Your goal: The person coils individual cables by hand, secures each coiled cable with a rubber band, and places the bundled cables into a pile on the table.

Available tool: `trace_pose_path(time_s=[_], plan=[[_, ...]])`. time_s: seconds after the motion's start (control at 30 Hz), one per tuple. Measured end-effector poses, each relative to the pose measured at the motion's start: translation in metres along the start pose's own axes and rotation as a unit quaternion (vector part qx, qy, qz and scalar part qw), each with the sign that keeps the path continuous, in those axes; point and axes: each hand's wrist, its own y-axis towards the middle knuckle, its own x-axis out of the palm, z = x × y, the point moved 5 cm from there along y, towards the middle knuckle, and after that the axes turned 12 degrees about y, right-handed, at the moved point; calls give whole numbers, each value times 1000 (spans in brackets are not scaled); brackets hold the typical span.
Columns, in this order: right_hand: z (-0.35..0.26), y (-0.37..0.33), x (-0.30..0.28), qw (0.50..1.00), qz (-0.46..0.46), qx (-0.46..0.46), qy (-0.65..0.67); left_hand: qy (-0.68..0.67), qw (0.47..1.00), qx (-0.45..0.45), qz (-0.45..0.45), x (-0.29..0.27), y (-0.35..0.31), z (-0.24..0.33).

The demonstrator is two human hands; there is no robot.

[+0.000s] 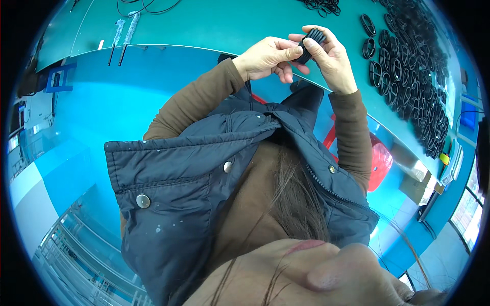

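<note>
Black ribbed part (310,42): small, dark, plastic or rubber by the look of it, held over the near edge of the green counter (219,23). Both hands are on it. The left hand (268,57) is curled, thumb pressed against the part's lower end; the right hand (326,53) is closed around its upper end, fingers wrapped over the top. Much of the part is hidden by those fingers, so its full shape cannot be told.

Counter: green top with a pale edge, curving across the upper part of the view. Beyond the held part, toward the right, lies a large heap of black rings (413,76), many overlapping, a few lying singly at the heap's near side. Far to the left of the held part, two slim pale tools with dark tips (124,35) lie side by side on the counter. Behind them, at the counter's far edge, thin black cords (148,7) loop about. Another small cluster of black pieces (321,6) sits at the far edge, straight beyond the hands.

Person: brown sleeves, dark blue padded vest (204,178) with metal snaps, which fills the middle of the view and blocks everything below the hands.

Below the held part: red plastic stool (378,160), partly covered by the right forearm. Blue floor (92,132) all around it.
</note>
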Motion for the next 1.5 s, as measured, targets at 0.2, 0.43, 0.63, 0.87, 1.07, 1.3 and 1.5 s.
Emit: trace_pose_path(time_s=[0.2,0.43,0.63,0.87,1.07,1.3,1.5], plan=[[0,-1,-6,999,19,5,-27,-42,999,17,17,5,-1,6],[-2,0,3,999,40,-21,-1,94,994,25,50,-5,-4,7],[-3,0,-5,996,31,-26,-86,13,1000,16,5,3,-12,10],[-1,-1,1,994,21,36,-97,142,988,37,42,6,-8,11],[0,-2,6,995,40,16,-89,141,988,41,55,9,-8,10],[4,-4,12,998,57,6,-24,88,993,54,56,8,-9,5],[8,-5,17,998,65,4,24,121,986,78,80,12,-7,3]])
